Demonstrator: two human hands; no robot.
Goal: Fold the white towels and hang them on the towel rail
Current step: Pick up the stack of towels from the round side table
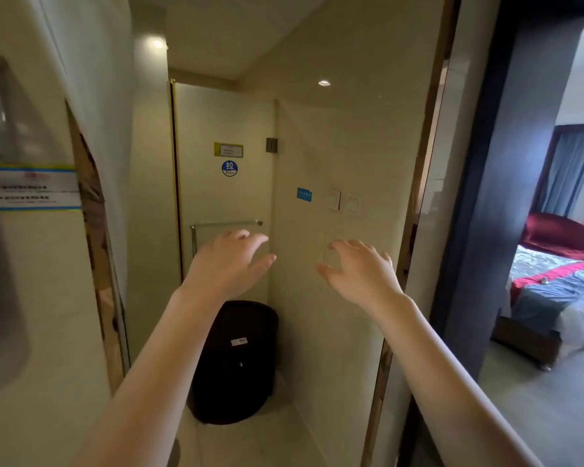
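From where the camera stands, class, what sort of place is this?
Probably a hotel bathroom: a towel rail sits under a blue PULL sticker, a black bin stands below, and a bed shows beyond.

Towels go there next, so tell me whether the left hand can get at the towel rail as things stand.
Probably yes. The left hand is open and empty, raised just below the towel rail, and nothing shows between them.

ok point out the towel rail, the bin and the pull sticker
towel rail (223,224): head view, middle of the bar
bin (231,375): head view, front wall
pull sticker (229,168): head view, centre of the disc
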